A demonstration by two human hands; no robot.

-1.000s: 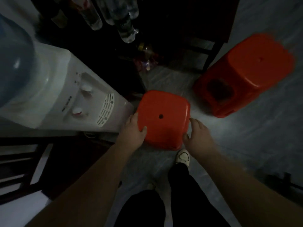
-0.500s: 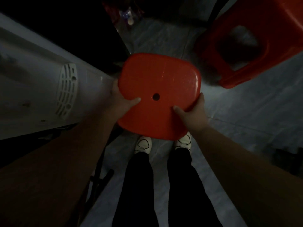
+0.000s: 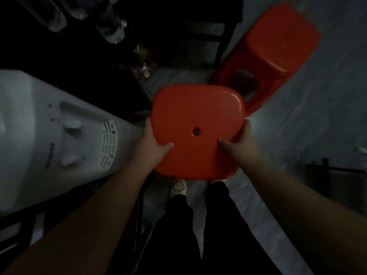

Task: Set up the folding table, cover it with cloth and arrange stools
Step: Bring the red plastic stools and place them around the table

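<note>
A red plastic stool (image 3: 196,116) with a small hole in its seat is held up in front of me, above my feet. My left hand (image 3: 152,143) grips its left edge with the thumb on the seat. On the right edge, my right hand (image 3: 240,144) grips it the same way. The stool's legs are hidden under the seat. A second red stool (image 3: 278,48) stands on the floor at the upper right, just behind the held one.
A white water dispenser (image 3: 59,139) stands close on the left. Plastic bottles (image 3: 111,24) and a dark shelf or chair frame (image 3: 218,36) fill the dark top area. Grey floor (image 3: 297,126) stretches to the right. A dark metal frame (image 3: 325,171) shows at the right edge.
Both hands have lifted the red stool from the floor beside the dispenser up toward me. The view has shifted, and the second stool shows fully again.
</note>
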